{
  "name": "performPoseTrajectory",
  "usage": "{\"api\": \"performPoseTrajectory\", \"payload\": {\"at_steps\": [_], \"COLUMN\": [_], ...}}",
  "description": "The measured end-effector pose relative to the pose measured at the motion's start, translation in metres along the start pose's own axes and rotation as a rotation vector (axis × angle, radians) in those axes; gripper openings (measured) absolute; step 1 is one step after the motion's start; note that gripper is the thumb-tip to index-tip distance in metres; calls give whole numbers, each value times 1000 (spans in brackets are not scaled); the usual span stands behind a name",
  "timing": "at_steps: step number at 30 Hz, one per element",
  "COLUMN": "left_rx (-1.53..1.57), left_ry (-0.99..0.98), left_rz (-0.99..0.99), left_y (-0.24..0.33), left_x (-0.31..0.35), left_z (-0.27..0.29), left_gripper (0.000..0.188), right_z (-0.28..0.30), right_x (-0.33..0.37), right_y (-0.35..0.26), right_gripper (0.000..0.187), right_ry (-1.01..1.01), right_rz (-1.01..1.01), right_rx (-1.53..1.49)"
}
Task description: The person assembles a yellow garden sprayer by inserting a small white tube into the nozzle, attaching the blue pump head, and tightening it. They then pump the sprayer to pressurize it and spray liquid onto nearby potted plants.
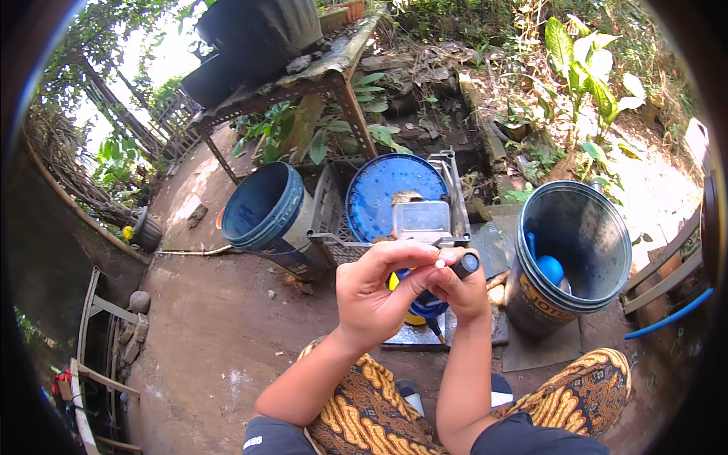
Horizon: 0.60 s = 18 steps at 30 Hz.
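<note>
The small white piece [440,263] was located in front of the person, above the ground, at the meeting point of both hands. The thumb and index finger of the left hand [379,292] were closed on it from the left. The right hand [464,292] was clamped around a black cylinder [469,264], its round end facing the wearer; the right thumb tip was positioned just beside the white piece.

Below the hands, a partly hidden blue-and-yellow object [429,309] was situated over a dark slab [409,341]. Beyond them stood a grey crate [324,208], which carried a round blue lid [371,189] and a clear rectangular container [421,218]. A blue-rimmed bucket [296,216] was placed left of the crate. A dark bucket [531,307] on the right contained a rounded blue item [550,269]. At the rear, a counter [345,54] supported a large black tub [262,34].
</note>
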<state>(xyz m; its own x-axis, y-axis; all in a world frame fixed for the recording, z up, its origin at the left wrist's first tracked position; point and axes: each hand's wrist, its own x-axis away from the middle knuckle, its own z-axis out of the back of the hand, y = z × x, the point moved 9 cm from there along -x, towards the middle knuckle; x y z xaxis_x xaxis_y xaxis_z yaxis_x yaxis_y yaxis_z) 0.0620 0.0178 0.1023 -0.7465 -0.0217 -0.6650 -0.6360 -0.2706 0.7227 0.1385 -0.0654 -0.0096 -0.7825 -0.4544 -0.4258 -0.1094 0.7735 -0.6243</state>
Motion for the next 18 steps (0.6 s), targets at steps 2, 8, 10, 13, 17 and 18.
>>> {"api": "performPoseTrajectory", "payload": {"at_steps": [2,8,10,13,17,18], "left_rx": [0,-2,21,-6,-27,-29], "left_ry": [29,18,2,-46,-66,-70], "left_rz": [-9,-73,-50,-60,-72,-77], "left_y": [5,17,16,19,21,21], "left_x": [-1,-5,-4,-5,-4,-4], "left_z": [-3,-9,-10,-13,-15,-15], "left_gripper": [26,18,18,21,22,22], "right_z": [7,4,4,4,4,4], "right_x": [3,1,2,1,0,0], "right_y": [1,0,0,0,0,0], "right_gripper": [13,12,17,22,24,24], "right_ry": [-4,-35,-44,-67,-55,-55], "right_rz": [27,61,66,54,80,89], "right_rx": [-24,-82,-52,-29,-15,-6]}}
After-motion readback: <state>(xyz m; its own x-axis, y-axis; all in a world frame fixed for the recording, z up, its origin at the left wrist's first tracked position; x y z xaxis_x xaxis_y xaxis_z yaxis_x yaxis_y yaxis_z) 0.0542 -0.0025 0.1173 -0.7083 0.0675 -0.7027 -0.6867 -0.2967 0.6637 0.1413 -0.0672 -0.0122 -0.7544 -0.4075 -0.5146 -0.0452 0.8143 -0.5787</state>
